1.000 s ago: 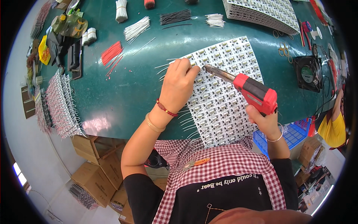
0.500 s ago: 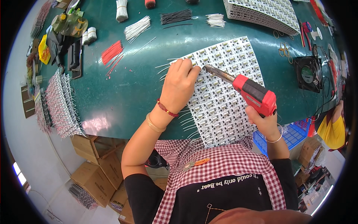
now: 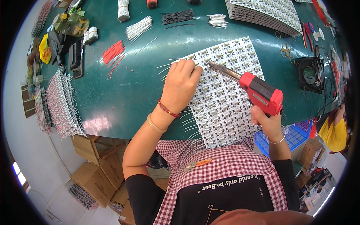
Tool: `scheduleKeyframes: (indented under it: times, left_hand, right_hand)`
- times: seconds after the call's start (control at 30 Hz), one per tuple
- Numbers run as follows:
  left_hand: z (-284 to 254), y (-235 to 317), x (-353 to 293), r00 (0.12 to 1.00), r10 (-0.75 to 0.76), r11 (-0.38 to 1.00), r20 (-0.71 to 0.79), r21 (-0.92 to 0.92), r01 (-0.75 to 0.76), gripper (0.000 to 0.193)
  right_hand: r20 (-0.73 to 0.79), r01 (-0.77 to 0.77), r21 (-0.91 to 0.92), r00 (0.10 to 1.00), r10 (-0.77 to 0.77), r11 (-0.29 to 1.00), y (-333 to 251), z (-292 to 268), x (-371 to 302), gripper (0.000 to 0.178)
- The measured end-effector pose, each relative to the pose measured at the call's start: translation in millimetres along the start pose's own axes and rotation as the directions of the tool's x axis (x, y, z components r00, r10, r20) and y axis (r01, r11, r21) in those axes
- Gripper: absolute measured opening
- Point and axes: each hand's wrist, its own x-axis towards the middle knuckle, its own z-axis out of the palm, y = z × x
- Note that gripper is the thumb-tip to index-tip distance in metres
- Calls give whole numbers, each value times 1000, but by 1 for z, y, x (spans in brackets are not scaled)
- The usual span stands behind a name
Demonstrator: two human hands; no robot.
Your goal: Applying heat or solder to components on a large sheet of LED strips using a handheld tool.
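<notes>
A sheet of white circuit boards (image 3: 225, 93), with rows of small parts, lies at the table's front edge and reaches over my apron. Thin white wires (image 3: 189, 123) stick out along its left side. My left hand (image 3: 182, 78) rests at the sheet's upper left, its fingers pinched together; what lies between the fingertips is hidden. More white wire ends (image 3: 163, 69) show just left of that hand. A red and black soldering gun (image 3: 261, 92) is gripped in my right hand (image 3: 267, 122). Its metal tip is over the sheet, a little right of my left fingertips.
Bundles of red wires (image 3: 113, 51), white wires (image 3: 138, 28) and black wires (image 3: 178, 17) lie on the green table (image 3: 131, 93). A stack of board sheets (image 3: 264, 15) stands at the far right, a black fan (image 3: 309, 75) nearer. Wired boards (image 3: 62, 105) lean at the left.
The soldering gun in my right hand has shifted slightly to the right, its tip drawing away from my left fingertips. My left hand and the sheet stay nearly in place.
</notes>
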Motion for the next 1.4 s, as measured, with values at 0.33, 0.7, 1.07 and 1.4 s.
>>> scheduleKeyframes:
  times: [0.33, 0.7, 1.07, 1.4]
  left_hand:
    - [-10, 2, 2, 993, 24, 997, -115, 79, -15, 16]
    - [7, -1, -3, 995, -45, 999, -87, 15, 46, 16]
    - [10, 0, -3, 994, -33, 998, -102, 40, 38, 16]
    - [7, 1, -5, 997, -30, 998, -69, 57, 34, 18]
  right_hand:
    - [-34, -24, 27, 999, 25, 999, -7, -5, 9, 32]
    - [16, 2, -76, 1000, -1, 997, -12, 4, 23, 20]
    - [66, 122, -151, 991, -113, 981, -3, 2, 27, 18]
    - [24, -32, -48, 999, 33, 998, -7, 1, 22, 26]
